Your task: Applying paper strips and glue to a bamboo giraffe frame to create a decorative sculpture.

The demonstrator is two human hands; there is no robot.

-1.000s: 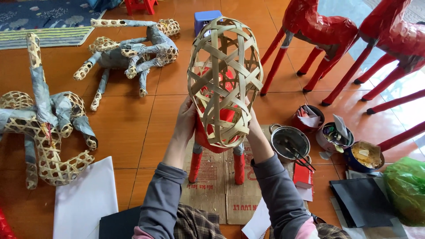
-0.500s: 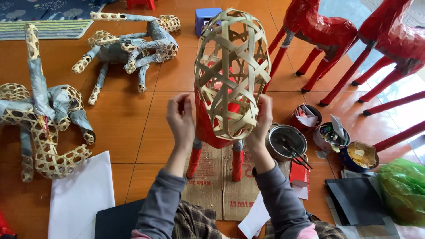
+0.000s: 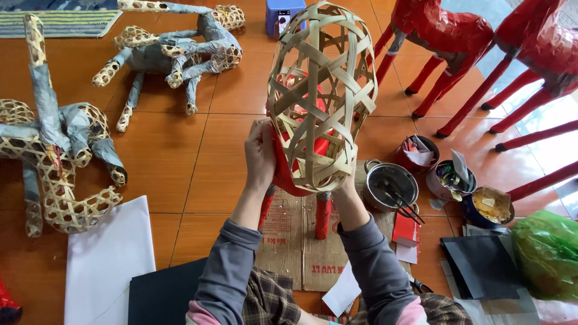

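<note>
Pressing closed left fingers against the woven bamboo frame; right fingers hidden behind it.

Both forearms are reaching up from the lower edge of the view in grey sleeves, with pink cuffs showing near the elbows. The left hand is standing raised, back toward the camera, its fingers bunching together and curling inward at the top. The right hand is sitting lower and is mostly hidden; only its wrist and heel are showing, so its grip cannot be judged.
</note>
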